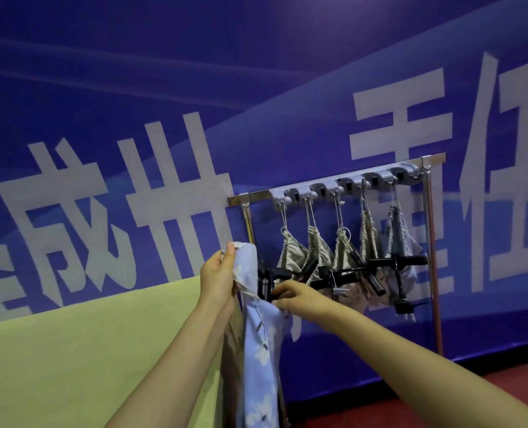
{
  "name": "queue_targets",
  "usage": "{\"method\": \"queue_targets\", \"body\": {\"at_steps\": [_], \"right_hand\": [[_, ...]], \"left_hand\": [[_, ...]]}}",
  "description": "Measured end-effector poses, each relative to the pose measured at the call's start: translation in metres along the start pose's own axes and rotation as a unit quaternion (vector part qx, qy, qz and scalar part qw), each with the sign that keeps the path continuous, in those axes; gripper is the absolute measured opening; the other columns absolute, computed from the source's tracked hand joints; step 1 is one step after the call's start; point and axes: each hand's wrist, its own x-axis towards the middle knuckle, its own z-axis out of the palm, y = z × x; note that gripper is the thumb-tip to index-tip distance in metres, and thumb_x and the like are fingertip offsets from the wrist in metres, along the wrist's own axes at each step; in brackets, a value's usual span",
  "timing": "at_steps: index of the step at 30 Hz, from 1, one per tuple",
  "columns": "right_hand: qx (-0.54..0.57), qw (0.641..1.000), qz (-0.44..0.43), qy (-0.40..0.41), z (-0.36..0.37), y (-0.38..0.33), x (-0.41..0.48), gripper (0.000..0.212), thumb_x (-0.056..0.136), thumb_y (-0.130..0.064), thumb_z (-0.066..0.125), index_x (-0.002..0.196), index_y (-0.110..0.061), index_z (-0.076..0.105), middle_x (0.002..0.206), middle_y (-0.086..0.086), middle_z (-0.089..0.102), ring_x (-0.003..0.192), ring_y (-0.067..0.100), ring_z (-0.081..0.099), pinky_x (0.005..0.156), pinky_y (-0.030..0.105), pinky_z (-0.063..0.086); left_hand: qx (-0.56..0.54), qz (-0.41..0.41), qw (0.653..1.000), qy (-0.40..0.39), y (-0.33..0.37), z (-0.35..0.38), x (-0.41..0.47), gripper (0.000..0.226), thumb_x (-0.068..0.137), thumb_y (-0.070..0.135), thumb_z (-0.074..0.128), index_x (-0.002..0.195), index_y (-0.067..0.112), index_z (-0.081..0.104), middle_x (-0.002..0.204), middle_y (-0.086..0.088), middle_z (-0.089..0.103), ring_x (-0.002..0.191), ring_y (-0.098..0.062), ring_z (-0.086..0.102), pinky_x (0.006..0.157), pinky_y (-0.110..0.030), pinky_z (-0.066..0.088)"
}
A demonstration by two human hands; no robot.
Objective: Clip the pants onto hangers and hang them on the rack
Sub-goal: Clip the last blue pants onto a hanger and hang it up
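My left hand (218, 278) grips the top edge of light blue floral pants (261, 341), which hang straight down beside the table. My right hand (296, 296) pinches a black clip hanger (267, 281) right at the pants' waistband. Behind them stands a metal rack (336, 182) with a grey hook strip. Several black clip hangers (380, 267) carrying patterned cloth hang from it by strings.
A yellow-green table (96, 350) fills the lower left, its edge next to the pants. A blue banner wall (195, 103) with large white characters stands behind the rack. Dark red floor (503, 384) shows at the lower right.
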Motion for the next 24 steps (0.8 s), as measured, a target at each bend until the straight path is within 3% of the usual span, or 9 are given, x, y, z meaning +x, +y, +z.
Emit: {"method": "queue_targets", "body": {"at_steps": [2,5,7,9,11,13,15,19,24], "right_hand": [[0.011,1.000,-0.001,-0.003,0.004,0.005,0.000,0.022,0.092,-0.022,0.058,0.114,-0.020,0.057,0.114,0.005,0.060,0.099,0.015,0.057,0.088,0.030,0.047],[0.017,1.000,0.007,-0.013,0.010,0.013,0.001,0.012,0.094,-0.023,0.054,0.102,-0.015,0.059,0.092,-0.001,0.059,0.082,0.009,0.053,0.076,0.024,0.044],[0.098,0.994,0.025,0.030,0.015,0.017,0.003,0.011,0.097,-0.021,0.050,0.092,-0.012,0.052,0.079,0.001,0.053,0.070,0.011,0.048,0.069,0.025,0.044],[0.240,0.964,0.073,0.088,0.019,0.025,0.010,0.016,0.097,-0.022,0.051,0.090,-0.009,0.045,0.080,0.007,0.054,0.063,0.014,0.050,0.060,0.028,0.048],[0.346,0.921,0.133,0.120,0.022,0.030,0.017,0.035,0.091,-0.030,0.061,0.108,-0.003,0.046,0.098,0.016,0.060,0.063,0.021,0.056,0.055,0.031,0.054],[0.370,0.907,0.185,0.081,0.021,0.032,0.021,0.062,0.077,-0.046,0.072,0.118,-0.005,0.051,0.096,0.017,0.060,0.066,0.023,0.055,0.059,0.031,0.055],[0.365,0.907,0.211,0.012,0.022,0.025,0.020,0.056,0.074,-0.050,0.075,0.111,-0.010,0.063,0.091,0.014,0.066,0.077,0.024,0.063,0.069,0.035,0.056],[0.323,0.933,0.154,-0.039,0.037,0.012,0.016,0.035,0.096,-0.026,0.052,0.123,-0.004,0.058,0.090,0.007,0.066,0.084,0.022,0.060,0.081,0.034,0.049],[0.316,0.946,0.057,-0.043,0.043,-0.033,0.014,0.020,0.093,-0.020,0.056,0.094,-0.006,0.070,0.081,0.008,0.070,0.074,0.021,0.065,0.067,0.030,0.054]], "left_hand": [[-0.010,0.004,1.000,-0.009,0.007,0.004,-0.005,0.027,0.092,0.039,0.054,0.076,0.022,0.068,0.090,-0.012,0.065,0.087,-0.026,0.057,0.083,-0.045,0.049],[-0.039,0.005,0.999,-0.026,0.009,0.009,-0.011,0.026,0.095,0.033,0.050,0.079,0.018,0.065,0.086,-0.008,0.064,0.086,-0.023,0.057,0.080,-0.039,0.045],[-0.053,0.008,0.998,-0.042,0.010,0.012,-0.013,0.026,0.096,0.031,0.048,0.080,0.017,0.064,0.082,-0.006,0.064,0.081,-0.021,0.058,0.079,-0.038,0.046],[-0.062,0.010,0.997,-0.048,0.013,0.014,-0.014,0.027,0.096,0.030,0.048,0.080,0.017,0.064,0.079,-0.004,0.064,0.077,-0.019,0.058,0.078,-0.037,0.046],[-0.068,0.012,0.996,-0.049,0.017,0.015,-0.014,0.027,0.096,0.030,0.048,0.079,0.016,0.062,0.078,-0.004,0.062,0.076,-0.017,0.057,0.075,-0.034,0.047],[-0.078,0.008,0.995,-0.056,0.020,0.015,-0.014,0.026,0.096,0.030,0.048,0.081,0.016,0.062,0.080,-0.005,0.062,0.078,-0.019,0.058,0.076,-0.035,0.047],[-0.089,0.000,0.994,-0.066,0.023,0.015,-0.015,0.026,0.097,0.029,0.046,0.083,0.015,0.062,0.079,-0.006,0.062,0.076,-0.020,0.059,0.075,-0.036,0.048],[-0.097,-0.003,0.992,-0.082,0.034,0.010,-0.016,0.027,0.098,0.029,0.045,0.083,0.013,0.061,0.077,-0.007,0.060,0.073,-0.020,0.059,0.071,-0.034,0.049],[-0.049,0.027,0.998,0.001,0.046,-0.014,-0.009,0.030,0.095,0.033,0.050,0.072,0.016,0.059,0.073,-0.005,0.061,0.075,-0.020,0.059,0.076,-0.035,0.050]]}}
